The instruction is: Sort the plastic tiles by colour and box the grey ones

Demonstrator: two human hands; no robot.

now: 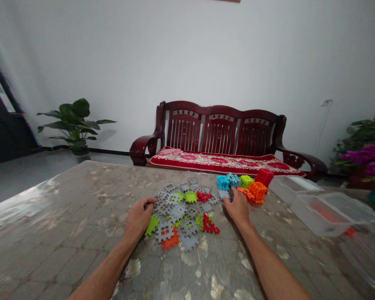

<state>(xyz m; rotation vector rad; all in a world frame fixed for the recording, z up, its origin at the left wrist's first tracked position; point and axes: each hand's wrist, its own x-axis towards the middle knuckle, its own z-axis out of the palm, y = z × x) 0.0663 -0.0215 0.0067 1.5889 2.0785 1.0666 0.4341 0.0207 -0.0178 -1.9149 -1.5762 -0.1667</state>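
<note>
A pile of flat, notched plastic building pieces (177, 213), mostly grey with some green, red and orange ones, lies on the table. My left hand (140, 220) rests at the pile's left edge, thumb and fingers slightly apart, fingertips by the grey pieces and nothing seen in its grasp. Just below it is a green piece (152, 225). To the right of the pile, my right hand (238, 208) has its thumb and fingers on a grey building piece (223, 194). Beyond that hand stand built shapes: blue (223, 182), green (246, 181), orange (258, 192) and red (264, 176).
Clear plastic boxes (312, 216) stand on the right of the patterned tablecloth (65, 233), one with orange-red pieces inside. Behind the table is a dark red wooden bench (220, 125). A potted plant (76, 123) stands at the left, purple flowers (370, 158) at the right.
</note>
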